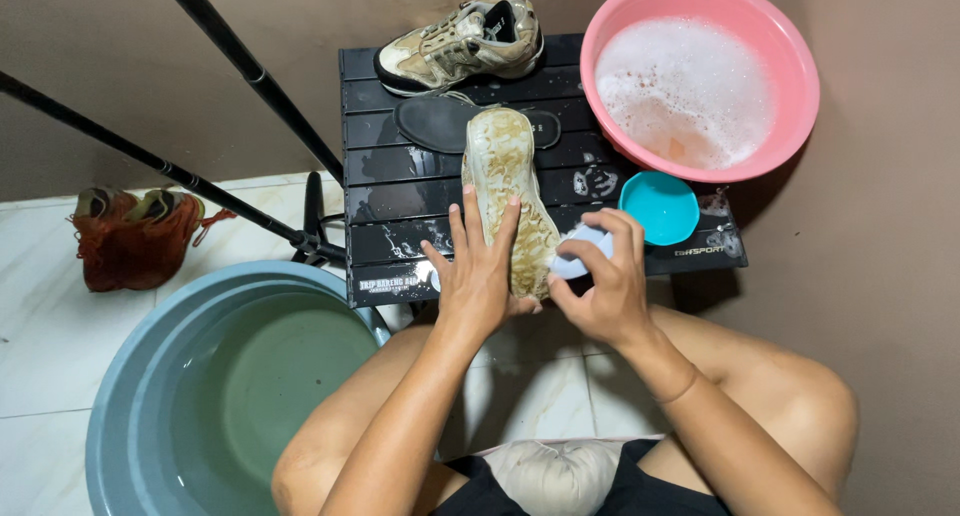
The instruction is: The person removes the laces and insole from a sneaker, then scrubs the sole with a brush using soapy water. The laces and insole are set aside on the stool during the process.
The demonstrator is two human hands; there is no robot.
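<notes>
A dirty beige sneaker lies sole-up on a small black slatted table. My left hand grips its near end, fingers spread over the sole. My right hand holds a pale blue-white brush or soap piece pressed against the sole's right edge. A second beige sneaker stands upright at the table's far side. A dark insole lies flat between the two shoes.
A pink basin of foamy water sits at the table's far right, a small teal bowl beside it. A large grey tub of water stands at lower left. Black tripod legs cross the left. Red mesh bag on the tiles.
</notes>
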